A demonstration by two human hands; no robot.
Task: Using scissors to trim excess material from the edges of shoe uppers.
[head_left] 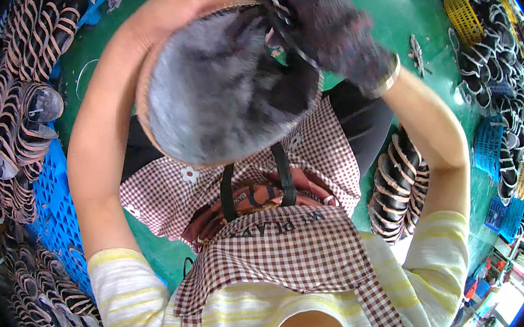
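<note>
On my feed, the right hand [343, 36] curls, its hold too blurred to tell; the left hand I can't make out. The furry piece [208, 98], beside the right, could drop if grip slackens.

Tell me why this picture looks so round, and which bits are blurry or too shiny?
In the head view, the fisheye lens bends everything into a round shape with black corners; in that same head view, the gloved right hand is smeary, while the checked apron looks sharper; also in the head view, pale glare shines on the green floor.
</note>
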